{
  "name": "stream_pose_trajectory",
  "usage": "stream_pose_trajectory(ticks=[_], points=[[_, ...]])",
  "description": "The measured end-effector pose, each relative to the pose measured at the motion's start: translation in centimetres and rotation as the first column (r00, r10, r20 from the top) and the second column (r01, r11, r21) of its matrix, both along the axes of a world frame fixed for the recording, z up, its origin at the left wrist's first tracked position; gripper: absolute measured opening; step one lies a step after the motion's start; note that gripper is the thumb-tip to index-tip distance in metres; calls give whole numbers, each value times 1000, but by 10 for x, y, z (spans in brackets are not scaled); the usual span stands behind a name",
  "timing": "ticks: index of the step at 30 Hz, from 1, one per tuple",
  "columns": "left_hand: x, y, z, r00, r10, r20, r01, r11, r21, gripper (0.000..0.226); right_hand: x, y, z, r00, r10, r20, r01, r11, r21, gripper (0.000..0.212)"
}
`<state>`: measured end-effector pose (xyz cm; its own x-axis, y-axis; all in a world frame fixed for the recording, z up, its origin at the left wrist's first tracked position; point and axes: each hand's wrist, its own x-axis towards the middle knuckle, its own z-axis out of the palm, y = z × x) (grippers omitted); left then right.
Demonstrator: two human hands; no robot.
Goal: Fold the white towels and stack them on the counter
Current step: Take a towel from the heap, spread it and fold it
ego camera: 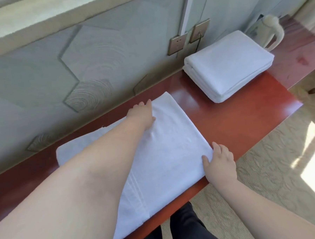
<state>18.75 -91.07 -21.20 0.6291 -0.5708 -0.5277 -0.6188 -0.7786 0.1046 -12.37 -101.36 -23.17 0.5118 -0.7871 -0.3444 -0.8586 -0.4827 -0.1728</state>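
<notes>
- Left hand lies flat on the far edge of the white towel, right hand flat at its near right corner; fingers straight, neither one clamped.
- The towel's spread mid-bench.
- It looks soft, light and floppy, so take it by the corners and edges.
- The count: one towel under the hands, plus one folded stack against the wall. I can't tell how many towels are in the stack.

Bare counter lying open between spread towel and folded stack.
Wall closing in behind; kettle standing beyond the stack, crowding the far end.
</notes>
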Motion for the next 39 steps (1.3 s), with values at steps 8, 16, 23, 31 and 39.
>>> stream_pose_trajectory(ticks=[8,16,23,31,39], points=[[17,-93,15,964,253,-85,-241,962,129,34,-9,-60,-2,999,-31,-18,36,933,359,22],[32,-127,32,985,125,-121,-84,951,299,31,-12,-89,3,999,31,17,-35,770,637,37],[19,-140,36,989,7,-149,50,926,375,44,-30,-95,9,998,-59,16,23,596,803,19],[20,-137,55,985,-170,-41,175,956,235,21,-35,-86,22,952,-243,186,91,804,587,9],[39,-66,88,987,-146,68,147,989,-8,28,-24,-28,63,864,32,502,-202,936,288,16]])
